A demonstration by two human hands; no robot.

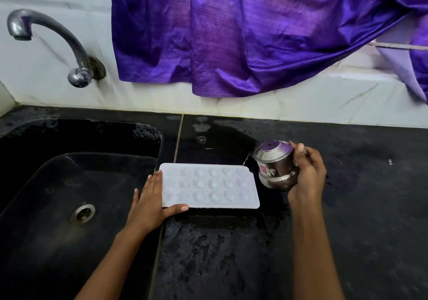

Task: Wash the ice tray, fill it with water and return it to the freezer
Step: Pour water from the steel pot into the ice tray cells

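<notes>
Wet counter (347, 184): left hand (148, 198) braces tray (208, 186), right hand (308, 177) grips tilted pot (275, 165).

Ice tray (209, 185): white, three rows of rounded cups.
Steel pot (275, 166), right of the tray: mirror silver, purple reflection on top, small red-and-white label.
Table (347, 184), under the tray: black, grey-speckled, glossy wet patches.
Sink (46, 207), left of the tray: black; drain (82, 214) silver.
Tap (51, 33), beyond the tray, leftward: dull grey metal.
Cloth (231, 33), beyond the tray: vivid purple, paler violet sheen.
Wall (46, 86): white, faint grey veins.
</notes>
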